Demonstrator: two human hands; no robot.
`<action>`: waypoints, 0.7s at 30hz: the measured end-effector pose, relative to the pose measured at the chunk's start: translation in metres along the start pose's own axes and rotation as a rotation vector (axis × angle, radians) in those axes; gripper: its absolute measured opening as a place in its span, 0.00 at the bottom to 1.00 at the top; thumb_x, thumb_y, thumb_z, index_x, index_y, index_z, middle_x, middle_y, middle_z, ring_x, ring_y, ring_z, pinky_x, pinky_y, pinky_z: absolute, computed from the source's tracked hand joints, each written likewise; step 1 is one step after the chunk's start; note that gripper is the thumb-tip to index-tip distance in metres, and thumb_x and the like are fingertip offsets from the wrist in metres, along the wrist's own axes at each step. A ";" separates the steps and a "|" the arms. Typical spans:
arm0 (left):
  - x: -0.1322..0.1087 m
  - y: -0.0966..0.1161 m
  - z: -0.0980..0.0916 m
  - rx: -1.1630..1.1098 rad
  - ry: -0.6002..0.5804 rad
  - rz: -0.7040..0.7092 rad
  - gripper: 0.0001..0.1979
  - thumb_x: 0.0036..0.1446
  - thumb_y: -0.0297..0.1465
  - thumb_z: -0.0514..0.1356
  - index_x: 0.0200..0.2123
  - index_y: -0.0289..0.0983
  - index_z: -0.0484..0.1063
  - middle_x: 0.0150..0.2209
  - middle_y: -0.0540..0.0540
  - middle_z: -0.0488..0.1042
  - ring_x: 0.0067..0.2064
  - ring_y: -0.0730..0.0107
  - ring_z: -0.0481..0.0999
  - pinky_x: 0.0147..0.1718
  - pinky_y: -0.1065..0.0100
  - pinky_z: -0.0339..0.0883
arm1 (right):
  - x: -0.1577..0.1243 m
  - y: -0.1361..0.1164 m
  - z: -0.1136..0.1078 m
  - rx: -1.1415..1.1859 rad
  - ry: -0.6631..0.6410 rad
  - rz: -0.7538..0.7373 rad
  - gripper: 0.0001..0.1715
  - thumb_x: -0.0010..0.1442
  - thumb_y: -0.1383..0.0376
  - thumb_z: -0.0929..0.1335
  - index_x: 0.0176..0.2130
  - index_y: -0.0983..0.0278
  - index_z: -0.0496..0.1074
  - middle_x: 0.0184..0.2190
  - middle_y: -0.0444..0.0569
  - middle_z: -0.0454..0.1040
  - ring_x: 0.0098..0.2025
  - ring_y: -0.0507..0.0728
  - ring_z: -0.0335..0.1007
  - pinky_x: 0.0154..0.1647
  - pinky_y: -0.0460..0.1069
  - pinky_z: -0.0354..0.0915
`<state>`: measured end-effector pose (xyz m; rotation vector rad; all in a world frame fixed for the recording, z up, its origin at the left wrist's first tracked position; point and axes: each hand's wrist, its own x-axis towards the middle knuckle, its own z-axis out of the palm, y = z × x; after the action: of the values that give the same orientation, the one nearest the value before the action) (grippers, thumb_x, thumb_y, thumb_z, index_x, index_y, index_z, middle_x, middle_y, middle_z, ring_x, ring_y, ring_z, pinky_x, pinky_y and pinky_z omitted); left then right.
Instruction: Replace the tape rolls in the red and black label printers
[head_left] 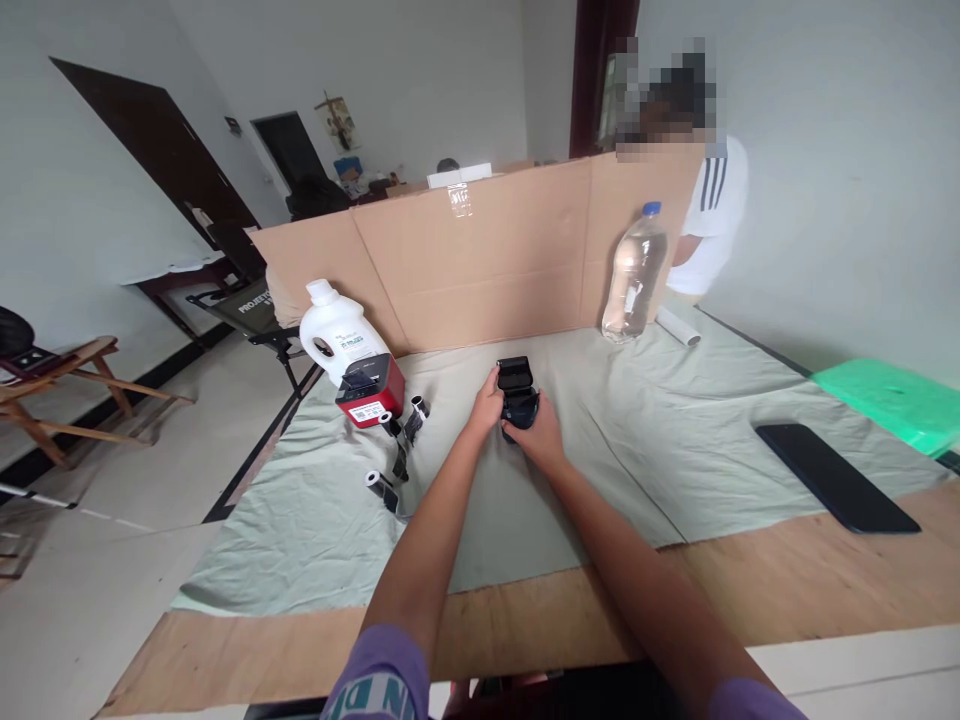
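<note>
In the middle of the cloth is a small black portable printer [514, 374] with its lid tipped up and open. My left hand [488, 404] grips its left side, fingers closed. My right hand [541, 432] is wrapped round its lower right side, the thumb across the near edge. Whether anything lies inside the compartment is too dark to tell. To the left lie several small dark rolls, among them a roll [382, 490] with a white end. Behind them sits a red and black box-shaped printer [375, 390] with a white label on its front.
A white jug [339, 325] stands behind the red printer. Cardboard [480, 265] walls off the table's back. A water bottle [636, 275] and a white tube [678, 326] are back right. A dark phone-like slab [836, 478] lies right, near a green stool [889, 400]. Someone in white sits beyond.
</note>
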<state>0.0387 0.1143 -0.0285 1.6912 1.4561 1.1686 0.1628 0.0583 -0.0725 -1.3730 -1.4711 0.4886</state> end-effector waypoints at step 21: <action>0.033 0.061 0.002 0.987 -0.552 0.108 0.07 0.46 0.25 0.67 0.32 0.38 0.82 0.42 0.37 0.81 0.50 0.50 0.79 0.48 0.60 0.69 | 0.002 0.003 0.002 0.032 -0.006 -0.018 0.51 0.46 0.50 0.75 0.62 0.66 0.59 0.55 0.66 0.71 0.57 0.73 0.68 0.56 0.66 0.67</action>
<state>0.0671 0.1343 0.0316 2.4683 1.6666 -0.1093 0.1633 0.0618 -0.0747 -1.3332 -1.4734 0.5027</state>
